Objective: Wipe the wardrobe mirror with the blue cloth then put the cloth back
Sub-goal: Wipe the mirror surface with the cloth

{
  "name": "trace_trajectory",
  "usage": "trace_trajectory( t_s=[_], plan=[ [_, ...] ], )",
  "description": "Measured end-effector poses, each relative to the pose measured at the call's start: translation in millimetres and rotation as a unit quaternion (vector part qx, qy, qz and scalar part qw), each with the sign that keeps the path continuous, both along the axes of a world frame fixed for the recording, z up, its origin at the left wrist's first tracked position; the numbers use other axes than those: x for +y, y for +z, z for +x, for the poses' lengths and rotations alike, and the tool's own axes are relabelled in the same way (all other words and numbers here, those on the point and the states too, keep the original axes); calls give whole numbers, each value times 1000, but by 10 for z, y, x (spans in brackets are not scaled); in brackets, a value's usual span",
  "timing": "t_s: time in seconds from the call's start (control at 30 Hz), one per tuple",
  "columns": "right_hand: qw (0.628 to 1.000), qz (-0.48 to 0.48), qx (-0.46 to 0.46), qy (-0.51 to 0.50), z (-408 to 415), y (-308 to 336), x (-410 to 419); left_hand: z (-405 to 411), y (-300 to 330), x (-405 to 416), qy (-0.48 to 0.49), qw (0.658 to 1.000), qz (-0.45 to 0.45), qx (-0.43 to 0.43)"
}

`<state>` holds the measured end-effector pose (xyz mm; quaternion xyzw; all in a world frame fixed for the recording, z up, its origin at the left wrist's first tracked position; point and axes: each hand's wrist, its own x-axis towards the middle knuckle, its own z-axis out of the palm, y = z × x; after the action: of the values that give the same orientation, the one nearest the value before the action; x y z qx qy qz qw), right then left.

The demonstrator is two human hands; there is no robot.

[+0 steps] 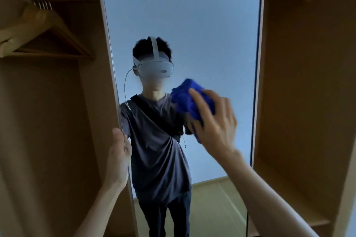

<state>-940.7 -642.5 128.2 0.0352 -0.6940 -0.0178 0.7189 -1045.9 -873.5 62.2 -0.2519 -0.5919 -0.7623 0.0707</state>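
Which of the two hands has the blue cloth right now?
The right hand, pressing the bunched blue cloth against the mirror glass. The left hand holds no cloth; it grips the mirror's left frame edge.

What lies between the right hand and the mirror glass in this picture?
The bunched blue cloth, pressed under the right hand against the mirror, as the head view shows.
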Motion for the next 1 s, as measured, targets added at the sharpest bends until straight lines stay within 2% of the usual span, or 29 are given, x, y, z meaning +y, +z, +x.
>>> trace_trajectory(
  t_s=[0.1, 0.2, 0.3, 0.4, 0.53, 0.7, 0.8, 0.9, 1.0],
  plan=[
    [995, -97, 6, -37, 170, -88, 437, 109, 80, 37, 18, 1000, 19, -14],
    [982, -188, 22, -27, 247, -241, 636, 245, 129, 46, 44, 999, -7, -6],
    [959, -282, 38, 12, 219, -353, 562, 276, 88, 11, 32, 999, 6, -33],
    [934, -350, 58, 48, 122, -356, 276, 339, -53, 30, 38, 998, -19, -48],
    [959, -270, 23, 83, -23, -439, -292, 461, -228, 26, 60, 997, -41, -36],
    [986, -86, -67, 125, -148, -624, -1026, 522, -390, -13, -10, 1000, -12, -19],
    [989, 23, -86, 118, -196, -689, -1260, 524, -405, -20, 4, 999, -31, 6],
    [990, 54, -81, 103, -170, -677, -1136, 423, -451, -3, -13, 1000, 16, -10],
    [994, 31, -67, 79, -52, -669, -689, 383, -455, 70, 15, 998, 18, -63]
  ],
)
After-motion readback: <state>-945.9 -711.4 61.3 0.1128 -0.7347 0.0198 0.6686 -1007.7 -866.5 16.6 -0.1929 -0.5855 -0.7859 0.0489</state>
